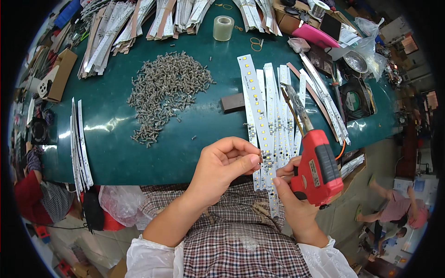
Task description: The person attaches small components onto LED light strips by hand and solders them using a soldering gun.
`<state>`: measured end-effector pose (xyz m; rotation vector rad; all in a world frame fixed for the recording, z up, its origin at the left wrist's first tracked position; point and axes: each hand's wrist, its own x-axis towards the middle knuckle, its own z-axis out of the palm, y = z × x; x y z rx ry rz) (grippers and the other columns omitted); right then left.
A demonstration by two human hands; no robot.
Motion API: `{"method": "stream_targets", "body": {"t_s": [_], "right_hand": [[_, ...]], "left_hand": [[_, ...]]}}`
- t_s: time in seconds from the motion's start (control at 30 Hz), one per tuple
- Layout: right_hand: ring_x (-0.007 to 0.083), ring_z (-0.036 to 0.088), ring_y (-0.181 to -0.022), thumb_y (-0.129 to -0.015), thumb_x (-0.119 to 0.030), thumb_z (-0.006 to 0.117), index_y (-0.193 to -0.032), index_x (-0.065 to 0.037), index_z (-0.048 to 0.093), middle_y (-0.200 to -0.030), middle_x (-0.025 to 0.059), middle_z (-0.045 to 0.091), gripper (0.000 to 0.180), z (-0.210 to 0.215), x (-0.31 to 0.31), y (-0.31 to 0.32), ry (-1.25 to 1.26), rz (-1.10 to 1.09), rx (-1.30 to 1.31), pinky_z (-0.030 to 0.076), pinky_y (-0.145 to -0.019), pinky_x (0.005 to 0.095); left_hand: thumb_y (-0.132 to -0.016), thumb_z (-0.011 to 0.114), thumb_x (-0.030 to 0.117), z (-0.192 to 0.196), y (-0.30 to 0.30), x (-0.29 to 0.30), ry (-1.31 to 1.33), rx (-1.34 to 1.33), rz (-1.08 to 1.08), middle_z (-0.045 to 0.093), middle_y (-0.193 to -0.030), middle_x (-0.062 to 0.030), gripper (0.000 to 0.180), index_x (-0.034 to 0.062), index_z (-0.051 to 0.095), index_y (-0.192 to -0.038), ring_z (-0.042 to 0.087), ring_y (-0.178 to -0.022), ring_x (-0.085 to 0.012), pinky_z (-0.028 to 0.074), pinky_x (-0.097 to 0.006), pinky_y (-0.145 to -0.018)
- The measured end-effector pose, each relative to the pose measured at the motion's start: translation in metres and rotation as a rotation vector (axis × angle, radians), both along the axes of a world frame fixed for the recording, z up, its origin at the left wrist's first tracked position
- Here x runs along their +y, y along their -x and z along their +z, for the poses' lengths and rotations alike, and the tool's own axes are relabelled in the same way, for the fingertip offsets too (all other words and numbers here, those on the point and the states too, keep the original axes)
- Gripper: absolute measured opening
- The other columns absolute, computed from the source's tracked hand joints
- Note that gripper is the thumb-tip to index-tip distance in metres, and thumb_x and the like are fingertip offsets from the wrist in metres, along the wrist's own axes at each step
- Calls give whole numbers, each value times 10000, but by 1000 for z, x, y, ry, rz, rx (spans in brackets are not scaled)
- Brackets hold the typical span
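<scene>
My left hand [222,167] is closed in a pinch just over an LED light strip [255,92]; whatever lies between thumb and forefinger is too small to name. The strip is white with yellow chips and extends past the table's front edge. My right hand [296,199] grips a red and black soldering gun [317,143], its thumb at the strip's edge. The gun's metal tip points away from me, over several more white LED strips [282,111] lying side by side. A large heap of small grey metal-looking parts [167,88] lies left of the strips.
A dark block [232,103] sits left of the strips. Bundled strips [111,37] line the far edge, near a roll of clear tape [223,28]. On the right are a black fan [357,99] and a pink object [315,36]. Other people [412,208] are in the background.
</scene>
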<state>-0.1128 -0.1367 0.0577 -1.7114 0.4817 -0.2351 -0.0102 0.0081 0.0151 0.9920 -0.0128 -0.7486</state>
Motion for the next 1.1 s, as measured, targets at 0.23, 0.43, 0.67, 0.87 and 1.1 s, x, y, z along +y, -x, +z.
{"method": "stream_targets", "body": {"t_s": [0.23,0.43,0.67,0.87,1.1], "right_hand": [[127,630,-822,-788,71,695,-1114,-3,500,-922,72,603,387,-4,0,0,-18,-3,-20,527,-743,267],[131,634,-829,-785,63,704,-1104,1,510,-917,74,603,379,-4,2,-2,-50,-25,-24,528,-748,264],[134,629,-857,-788,71,696,-1113,-5,501,-972,69,574,387,-7,0,1,-10,14,-25,533,-759,270],[117,587,-914,-893,29,602,-1220,-14,426,-1024,75,562,374,-11,-3,6,106,200,-13,508,-775,275],[99,596,-840,-898,27,593,-1202,-5,422,-1020,80,573,350,-8,-2,4,103,210,-11,500,-724,253]], "left_hand": [[-885,663,69,1,-2,-1,24,-8,11,675,-921,-71,128,13,610,-987,651,-804,-117,543,-249,-718],[-887,660,73,0,-3,0,32,24,23,673,-916,-71,135,15,605,-996,651,-793,-115,545,-244,-706],[-891,658,75,-3,-2,-1,21,-14,21,675,-920,-74,137,9,610,-1001,649,-789,-113,546,-244,-708],[-908,637,63,-3,3,-5,-29,-138,77,681,-949,-86,165,-19,636,-1052,651,-801,-117,551,-254,-717],[-916,642,55,-5,-2,-1,2,-74,10,682,-941,-89,171,-40,656,-1057,649,-843,-110,558,-256,-748]]}}
